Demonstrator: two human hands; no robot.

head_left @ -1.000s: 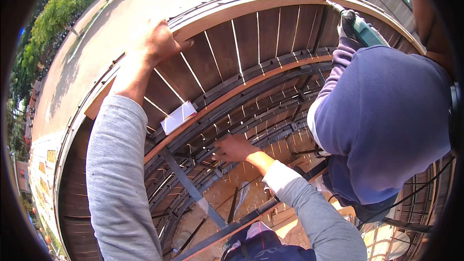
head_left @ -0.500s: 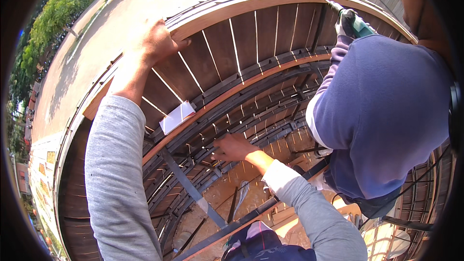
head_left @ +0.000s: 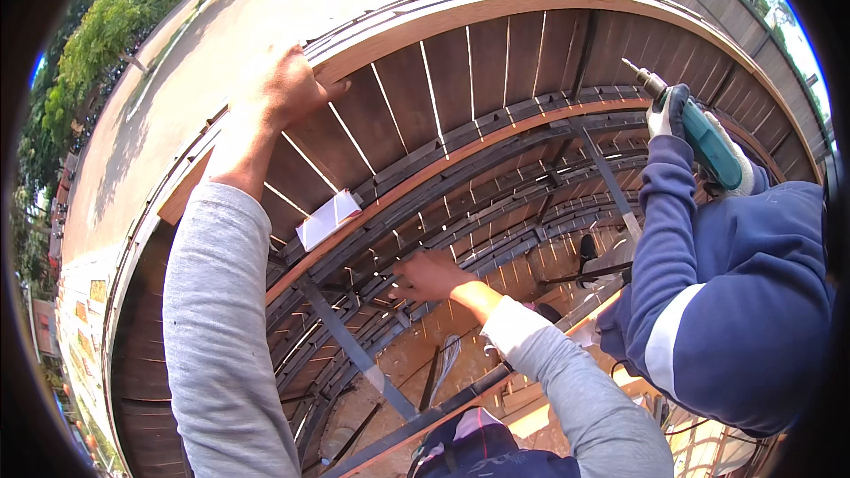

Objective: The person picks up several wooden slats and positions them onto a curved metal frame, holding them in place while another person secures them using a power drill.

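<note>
My left hand (head_left: 288,93) grips the pale wooden rail (head_left: 460,13) along the top of a curved slatted wall. Its thumb lies on the inner side, while the fingers reach over the outer edge, partly washed out by glare. Lower down, inside the curve, my right hand (head_left: 431,275) hangs with loosely bent fingers apart and nothing visible in them. Beyond it a white sheet or pad (head_left: 328,219) leans on the reddish inner rail (head_left: 398,188), against dark brown slats (head_left: 390,106). On the right, a co-worker in a blue hooded top (head_left: 753,292) holds a green power tool (head_left: 713,150) in gloved hands.
Dark metal bars (head_left: 354,350) cross the inside of the curved frame, over a brown floor (head_left: 398,354) far below. A long beam (head_left: 478,385) runs just in front of me. Outside lie a sunlit paved yard (head_left: 212,53) and trees (head_left: 97,26).
The co-worker has leaned back to the right, bringing the power tool away from the top rail. My left hand keeps its grip; my right hand has hardly moved.
</note>
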